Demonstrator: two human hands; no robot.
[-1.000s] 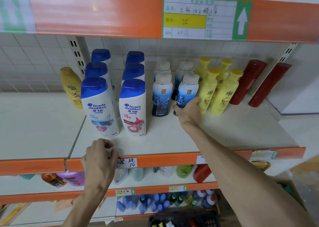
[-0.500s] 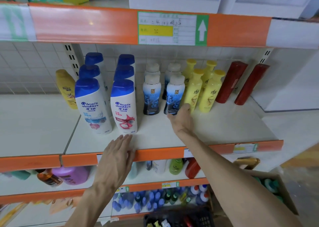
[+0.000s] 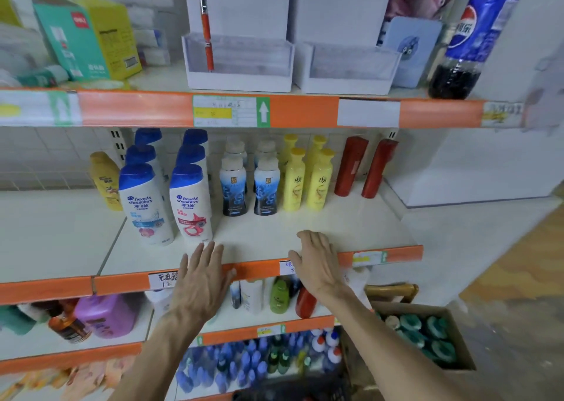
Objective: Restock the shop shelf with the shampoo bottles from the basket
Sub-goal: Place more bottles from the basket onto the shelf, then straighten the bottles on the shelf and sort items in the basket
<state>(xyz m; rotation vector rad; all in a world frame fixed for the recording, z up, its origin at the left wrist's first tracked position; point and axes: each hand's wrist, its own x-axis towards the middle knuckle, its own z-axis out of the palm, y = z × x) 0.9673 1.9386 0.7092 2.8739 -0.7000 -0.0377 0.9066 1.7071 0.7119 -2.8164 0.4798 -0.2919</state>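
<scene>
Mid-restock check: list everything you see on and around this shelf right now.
Head & Shoulders bottles: six, white with blue caps, middle shelf, left of centre.
Blue-and-black bottles: four, white caps, middle shelf centre.
Yellow bottles: four, right of those; a fifth far left.
Red bottles: two, shelf's right end.
Cola bottle: one, blue label, top shelf right.
White display holders: two, top shelf centre.
Cardboard box: one, brown, lower right, teal caps inside.
Left hand: open, over the shelf's front edge.
Right hand: open, same edge, holding nothing.
</scene>
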